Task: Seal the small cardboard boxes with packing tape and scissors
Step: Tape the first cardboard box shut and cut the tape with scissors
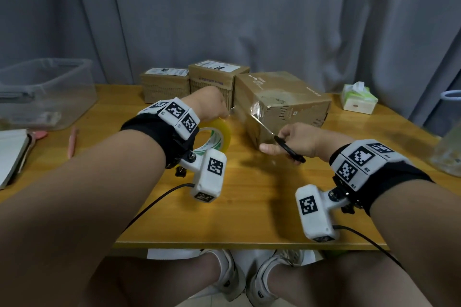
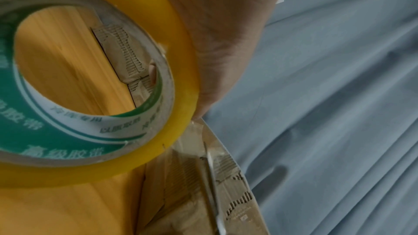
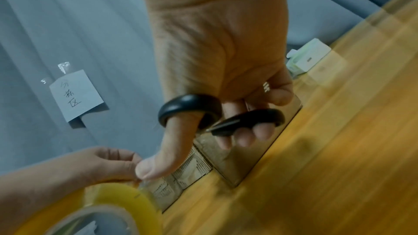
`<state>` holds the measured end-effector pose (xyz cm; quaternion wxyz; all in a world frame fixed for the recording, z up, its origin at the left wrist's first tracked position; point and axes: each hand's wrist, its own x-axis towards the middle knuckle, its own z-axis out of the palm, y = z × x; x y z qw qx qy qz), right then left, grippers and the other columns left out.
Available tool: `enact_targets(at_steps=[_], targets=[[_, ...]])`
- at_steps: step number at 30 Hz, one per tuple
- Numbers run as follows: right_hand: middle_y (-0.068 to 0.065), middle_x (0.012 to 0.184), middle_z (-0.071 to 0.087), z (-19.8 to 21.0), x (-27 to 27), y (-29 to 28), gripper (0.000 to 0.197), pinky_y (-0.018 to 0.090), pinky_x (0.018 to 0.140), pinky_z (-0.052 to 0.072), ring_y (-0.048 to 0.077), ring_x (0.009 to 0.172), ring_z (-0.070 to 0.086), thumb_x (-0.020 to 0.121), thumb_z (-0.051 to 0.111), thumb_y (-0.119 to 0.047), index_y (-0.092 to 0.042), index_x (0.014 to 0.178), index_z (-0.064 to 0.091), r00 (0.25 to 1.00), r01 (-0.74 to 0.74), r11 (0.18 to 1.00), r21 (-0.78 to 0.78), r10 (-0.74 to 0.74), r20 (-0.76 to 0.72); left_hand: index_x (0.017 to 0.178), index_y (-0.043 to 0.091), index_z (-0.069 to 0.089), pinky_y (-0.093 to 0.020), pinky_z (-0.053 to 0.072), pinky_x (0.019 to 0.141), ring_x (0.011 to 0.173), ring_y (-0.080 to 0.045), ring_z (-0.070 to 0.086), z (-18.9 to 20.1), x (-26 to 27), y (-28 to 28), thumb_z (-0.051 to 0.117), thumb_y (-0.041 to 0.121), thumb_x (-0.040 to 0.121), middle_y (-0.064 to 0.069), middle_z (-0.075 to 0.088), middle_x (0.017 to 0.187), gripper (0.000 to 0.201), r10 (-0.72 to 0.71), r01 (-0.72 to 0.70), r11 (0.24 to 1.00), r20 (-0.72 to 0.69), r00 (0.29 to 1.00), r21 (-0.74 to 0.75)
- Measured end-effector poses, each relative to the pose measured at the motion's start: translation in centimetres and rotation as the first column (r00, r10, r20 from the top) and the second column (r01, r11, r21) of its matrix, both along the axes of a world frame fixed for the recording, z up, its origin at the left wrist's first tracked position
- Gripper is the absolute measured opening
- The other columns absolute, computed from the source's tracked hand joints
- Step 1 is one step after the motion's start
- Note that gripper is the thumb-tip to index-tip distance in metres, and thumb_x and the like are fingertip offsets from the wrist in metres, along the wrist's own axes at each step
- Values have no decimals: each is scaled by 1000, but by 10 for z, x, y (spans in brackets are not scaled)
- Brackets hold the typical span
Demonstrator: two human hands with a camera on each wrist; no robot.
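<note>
Left hand [image 1: 210, 104] grips the yellow tape roll [image 1: 219, 133] just left of the big cardboard box [image 1: 279, 104], clear strip [image 1: 259, 122] stretched across; right hand [image 1: 296, 141] holds black scissors [image 1: 289, 148] at the box's front, 2 smaller boxes [image 1: 189, 82] behind.

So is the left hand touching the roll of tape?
Touching. The left wrist view shows the left hand wrapped against the outside of the tape roll, a fingertip hooked inside its core.
</note>
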<state>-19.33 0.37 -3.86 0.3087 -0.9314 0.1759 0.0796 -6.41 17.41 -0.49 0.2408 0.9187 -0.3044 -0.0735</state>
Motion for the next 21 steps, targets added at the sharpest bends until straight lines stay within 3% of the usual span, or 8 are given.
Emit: enact_targets(at_steps=[2, 5, 11, 13, 15, 16, 18, 21], targets=[[3, 82, 63, -1, -1, 0, 66, 33, 74, 50, 18, 76, 60, 59, 70, -71, -16, 91, 58, 995, -43, 986, -163, 26, -101, 96, 2, 66, -27, 42, 75, 84, -18, 52, -1, 0, 3, 61, 11, 90, -2, 56, 83, 12, 12, -12, 999, 2, 1000, -46], [1, 104, 57, -10, -2, 2, 68, 34, 85, 46, 21, 97, 55, 67, 72, -65, -16, 108, 52, 976, -89, 926, -366, 7, -219, 100, 0, 65, -21, 40, 65, 75, -13, 52, -3, 2, 8, 62, 11, 90, 1, 54, 89, 15, 28, -30, 993, -18, 999, -117], [3, 136, 52, -10, 1, 1, 71, 39, 98, 47, 24, 118, 53, 79, 71, -44, -19, 140, 44, 950, -152, 899, -410, 18, -313, 91, 4, 66, -18, 36, 57, 70, -10, 52, -8, 6, 13, 63, 13, 89, 1, 58, 79, 11, 20, -21, 987, -5, 1000, -162], [7, 109, 67, 6, 5, 2, 38, 37, 82, 54, 23, 99, 63, 85, 63, -44, -15, 109, 67, 993, -97, 875, -475, 49, -112, 89, 6, 66, -18, 37, 58, 71, -8, 53, -10, 7, 16, 64, 14, 88, 2, 60, 80, 9, 18, -18, 982, 3, 1000, -187], [3, 75, 63, 25, 11, 8, 41, 31, 60, 46, 24, 78, 62, 92, 51, -49, -14, 75, 63, 963, 134, 861, -490, 4, 270, 89, 4, 67, -17, 37, 59, 73, -7, 54, -11, 9, 18, 66, 13, 87, 0, 62, 83, 10, 14, -12, 978, 6, 1000, -209], [2, 77, 60, 31, 17, 11, 43, 31, 61, 42, 25, 81, 60, 94, 45, -51, -15, 75, 60, 892, 248, 839, -484, -3, 452, 89, 3, 67, -17, 37, 59, 73, -8, 54, -11, 10, 18, 66, 13, 87, -2, 63, 84, 11, 9, -7, 978, 9, 1000, -209], [8, 106, 61, 35, 37, 14, 47, 37, 85, 44, 28, 106, 55, 97, 36, -53, -14, 105, 62, 817, 316, 801, -508, 42, 575, 89, 1, 67, -17, 38, 58, 73, -10, 54, -10, 12, 18, 66, 14, 87, -5, 64, 86, 13, -1, 6, 982, 29, 1000, -188], [15, 149, 35, 21, 65, 18, 61, 46, 117, 16, 30, 140, 29, 100, 24, -47, -7, 144, 36, 953, 188, 797, -574, -7, 302, 92, -2, 67, -17, 39, 55, 66, -9, 51, -7, 13, 19, 65, 14, 87, -1, 61, 78, 16, -21, 31, 987, 67, 998, -159]])
